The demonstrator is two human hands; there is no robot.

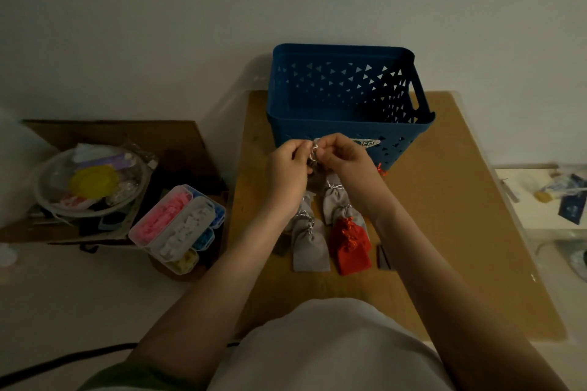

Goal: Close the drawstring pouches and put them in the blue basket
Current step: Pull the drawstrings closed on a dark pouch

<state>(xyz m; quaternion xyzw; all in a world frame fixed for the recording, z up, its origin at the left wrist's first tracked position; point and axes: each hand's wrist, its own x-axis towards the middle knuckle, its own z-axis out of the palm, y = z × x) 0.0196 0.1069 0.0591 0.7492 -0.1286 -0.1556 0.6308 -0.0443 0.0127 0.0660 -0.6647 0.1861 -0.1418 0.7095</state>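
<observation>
Both forearms reach fwd over the table (444, 200), wrists meeting in front of the blue basket (301, 128). Left hand (287, 165) and right hand (341, 157) are knuckle to knuckle, fingers curled in. Each grip is narrow, pinching the silver drawstring (314, 149) of a dark grey pouch (315, 180). The pouch body hangs just below and between the two grips, above the table, close to the basket's front wall and outside the basket. Can't tell if its mouth is fully cinched; the fingers hide it.

Other pouches lie on the table under the wrists, nearer the person:
- light grey pouch (309, 244), flat, silver cord at its top
- red pouch (349, 246) just beside it on the right, edges touching or nearly so
- more grey ones (333, 203) behind those, partly hidden by the arms.

A bit of red cord (382, 171) shows at the basket's front right corner.

Left of the table: clear plastic boxes (178, 225) w/ pink, white, blue and yellow bits, and a clear bowl (92, 181) on a cardboard box (178, 140).
</observation>
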